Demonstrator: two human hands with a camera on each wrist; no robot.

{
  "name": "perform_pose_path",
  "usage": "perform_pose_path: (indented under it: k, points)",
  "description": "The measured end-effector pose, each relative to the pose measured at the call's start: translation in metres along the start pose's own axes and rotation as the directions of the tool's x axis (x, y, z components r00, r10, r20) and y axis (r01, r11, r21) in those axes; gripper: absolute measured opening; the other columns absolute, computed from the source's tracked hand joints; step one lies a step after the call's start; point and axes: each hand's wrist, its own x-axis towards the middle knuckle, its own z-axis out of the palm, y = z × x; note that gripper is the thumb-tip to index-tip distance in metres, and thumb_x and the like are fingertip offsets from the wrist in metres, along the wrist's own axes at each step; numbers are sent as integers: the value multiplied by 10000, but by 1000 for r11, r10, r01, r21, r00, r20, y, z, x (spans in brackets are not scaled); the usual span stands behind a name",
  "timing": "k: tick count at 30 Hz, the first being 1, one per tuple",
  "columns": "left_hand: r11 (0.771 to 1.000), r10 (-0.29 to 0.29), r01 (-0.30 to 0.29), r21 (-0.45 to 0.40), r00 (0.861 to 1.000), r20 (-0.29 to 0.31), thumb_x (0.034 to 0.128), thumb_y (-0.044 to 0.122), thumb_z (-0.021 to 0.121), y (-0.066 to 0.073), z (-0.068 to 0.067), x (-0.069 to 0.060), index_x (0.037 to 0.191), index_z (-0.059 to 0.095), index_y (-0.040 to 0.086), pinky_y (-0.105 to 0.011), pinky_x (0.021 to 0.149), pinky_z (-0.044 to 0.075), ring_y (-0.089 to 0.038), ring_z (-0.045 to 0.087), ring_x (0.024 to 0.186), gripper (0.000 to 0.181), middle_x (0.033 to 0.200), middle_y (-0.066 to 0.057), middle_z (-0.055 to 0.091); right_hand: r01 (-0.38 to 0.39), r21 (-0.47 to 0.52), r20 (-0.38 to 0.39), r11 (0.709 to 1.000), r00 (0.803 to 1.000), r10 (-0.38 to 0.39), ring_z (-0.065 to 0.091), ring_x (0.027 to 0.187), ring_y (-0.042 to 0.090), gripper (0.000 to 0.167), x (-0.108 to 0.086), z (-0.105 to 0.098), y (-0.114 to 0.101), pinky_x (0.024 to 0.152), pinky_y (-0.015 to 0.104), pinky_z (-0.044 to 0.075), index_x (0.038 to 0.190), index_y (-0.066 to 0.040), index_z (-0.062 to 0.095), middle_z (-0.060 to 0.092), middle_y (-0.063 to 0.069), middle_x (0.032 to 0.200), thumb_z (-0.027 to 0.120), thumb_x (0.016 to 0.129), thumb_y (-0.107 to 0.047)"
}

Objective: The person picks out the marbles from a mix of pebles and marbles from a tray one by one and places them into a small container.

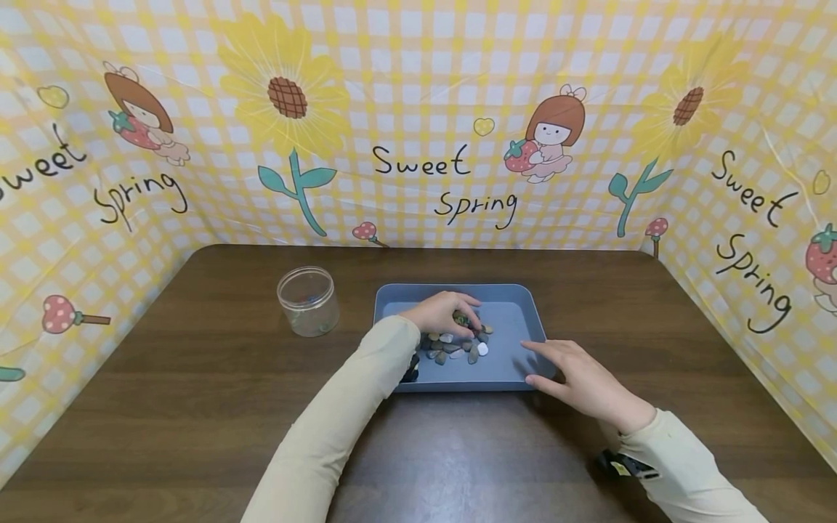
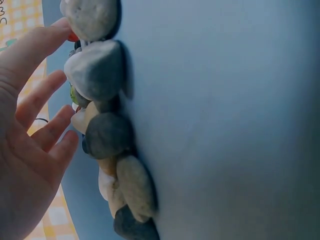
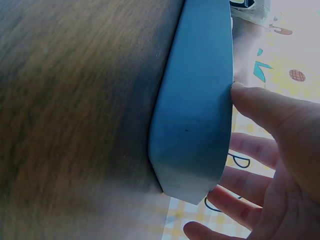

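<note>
A blue-grey tray [image 1: 506, 319] lies on the table with a heap of pebbles [image 1: 447, 351] in it, grey, tan and white. My left hand [image 1: 445, 314] reaches over the heap, its fingers spread and slightly bent. In the left wrist view, the left fingertips are at the far side of the pebbles [image 2: 107, 135], near a small red thing [image 2: 73, 37] and a small green thing [image 2: 74, 95], both mostly hidden. No grip on either shows. My right hand [image 1: 582, 378] is at the tray's right front corner, fingers extended. In the right wrist view its thumb meets the tray rim [image 3: 233, 100].
Left of the tray stands a clear open jar [image 1: 310, 305] with a few small coloured things at its bottom. A wooden table [image 1: 196, 407] carries everything. Yellow checked cloth [image 1: 418, 87] surrounds the table at the back and both sides.
</note>
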Motion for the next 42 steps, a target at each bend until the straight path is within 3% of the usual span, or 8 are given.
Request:
perform_pose_path:
  k: [11,18,30,42]
  points:
    - [998,-54,54,30,999,2,839,172,696,0,3,1,973,739,149,-377,1129,320,-223,380,1369,142,1445,-36,453,3,3,1,1000,1000,-3,480,1216,377,522,0,1,0,983,554,412,1328,-83,518,565,167,1302,651,866,-287]
    - [999,-47,47,17,999,-19,841,167,693,0,3,0,932,742,143,-367,1118,337,-219,387,1363,107,1438,-37,460,9,7,2,1000,1000,-9,479,1218,381,521,-1,0,0,984,555,410,1329,-78,516,564,168,1303,651,868,-280]
    - [994,-79,80,77,997,-13,831,191,706,1,4,2,943,742,154,-370,1127,323,-222,378,1369,124,1445,-21,452,12,10,4,1000,1000,-12,474,1224,378,523,-1,0,-1,986,553,409,1331,-76,513,562,167,1306,644,872,-288]
    - [999,-37,39,33,998,-59,836,183,697,3,-3,-4,938,741,141,-374,1088,376,-231,401,1352,119,1428,-51,469,0,11,11,1000,1000,0,473,1222,379,528,0,-1,-1,987,559,406,1332,-83,514,561,167,1308,649,867,-293]
